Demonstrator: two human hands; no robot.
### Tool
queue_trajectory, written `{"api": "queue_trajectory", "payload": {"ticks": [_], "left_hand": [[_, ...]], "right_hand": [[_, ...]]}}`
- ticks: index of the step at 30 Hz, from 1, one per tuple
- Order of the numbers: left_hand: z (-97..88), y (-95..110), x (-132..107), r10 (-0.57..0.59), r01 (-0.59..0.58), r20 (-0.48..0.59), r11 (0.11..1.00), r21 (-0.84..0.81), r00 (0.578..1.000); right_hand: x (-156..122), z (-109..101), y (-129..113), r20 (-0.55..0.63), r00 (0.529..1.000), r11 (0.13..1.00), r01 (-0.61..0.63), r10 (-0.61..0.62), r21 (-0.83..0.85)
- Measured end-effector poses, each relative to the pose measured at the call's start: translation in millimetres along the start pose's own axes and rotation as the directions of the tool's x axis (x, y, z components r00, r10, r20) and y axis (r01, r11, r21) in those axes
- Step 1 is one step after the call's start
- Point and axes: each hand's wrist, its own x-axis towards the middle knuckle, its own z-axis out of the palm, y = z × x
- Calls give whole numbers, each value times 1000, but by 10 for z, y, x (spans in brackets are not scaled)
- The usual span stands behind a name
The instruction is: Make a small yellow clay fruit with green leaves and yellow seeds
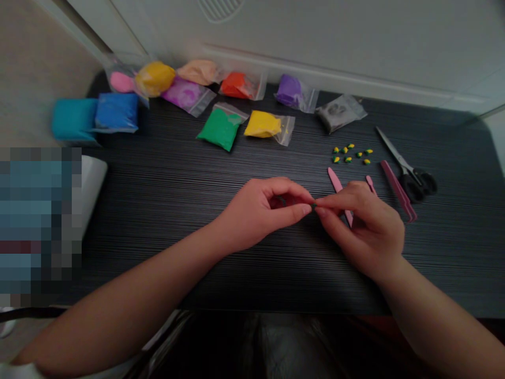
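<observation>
My left hand [262,213] and my right hand [363,226] meet over the middle of the dark table [165,221], fingertips pinched together on a tiny dark green bit of clay [314,206]. The left hand's fingers curl around something small that I cannot make out. A pink modelling tool [336,184] lies just beyond my right hand, partly under it. Several small yellow-and-green clay pieces [350,153] lie in a cluster behind the hands.
Bags of coloured clay line the back: green [221,128], yellow [265,125], purple [291,90], red [236,84], blue [116,111], grey [339,111]. Scissors [410,171] and a pink tool [397,189] lie at right. A white object [92,184] sits at left.
</observation>
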Motion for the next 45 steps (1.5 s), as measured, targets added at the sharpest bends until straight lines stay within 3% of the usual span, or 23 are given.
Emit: {"api": "queue_trajectory", "payload": {"ticks": [6, 14, 20, 27, 37, 45], "left_hand": [[16, 4, -19, 72, -72, 15, 996, 58, 997], [3, 5, -19, 129, -127, -4, 982, 141, 992], [10, 21, -31, 258, -220, -74, 916, 334, 963], [45, -46, -35, 517, -396, -54, 715, 577, 855], [51, -25, -59, 468, -329, -86, 728, 602, 879], [43, -27, -51, 481, -356, -74, 735, 577, 874]], "right_hand": [[-16, 20, -71, 3, 973, 955, -229, 232, 188], [-27, 40, -75, 22, 961, 927, -273, 277, 259], [-44, 56, -51, -16, 976, 963, -211, 217, 169], [-8, 51, -38, -31, 999, 998, -11, 9, -69], [-5, 56, -35, -34, 999, 997, -28, 25, -73], [-5, 57, -29, -31, 999, 998, -43, 42, -54]]}}
